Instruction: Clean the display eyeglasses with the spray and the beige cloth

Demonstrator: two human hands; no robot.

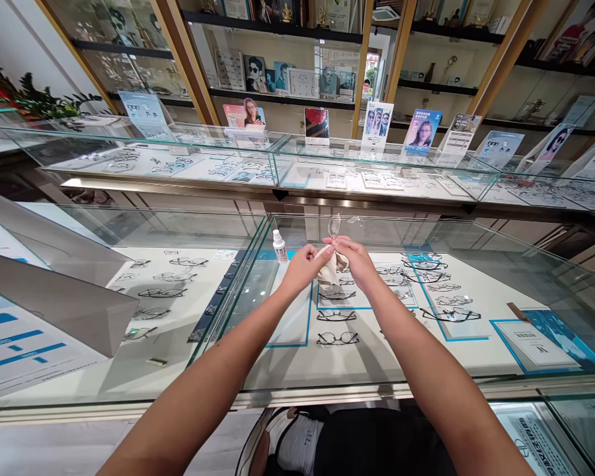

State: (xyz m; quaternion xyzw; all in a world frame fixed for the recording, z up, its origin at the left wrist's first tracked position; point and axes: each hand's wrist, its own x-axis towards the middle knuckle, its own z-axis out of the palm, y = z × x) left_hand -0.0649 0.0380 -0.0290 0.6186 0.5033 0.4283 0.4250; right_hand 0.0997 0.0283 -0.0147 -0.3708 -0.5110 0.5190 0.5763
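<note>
Above the glass counter, both my hands are close together, fingers pinched. My left hand (307, 264) grips a beige cleaning cloth (329, 274), which hangs down between the hands. My right hand (353, 256) holds a pair of eyeglasses (334, 225); one clear lens sticks up past the fingertips, while the rest of the frame is hidden by the fingers and cloth. Just left of the hands, a small white bottle (279, 247) stands upright on the glass.
Inside the glass display case (277, 390) below lie rows of eyeglasses (338, 338). A white folded sign (30, 324) stands at the left. Across the aisle runs another showcase (272, 192) topped with upright cards (377, 125). Shelves line the back wall.
</note>
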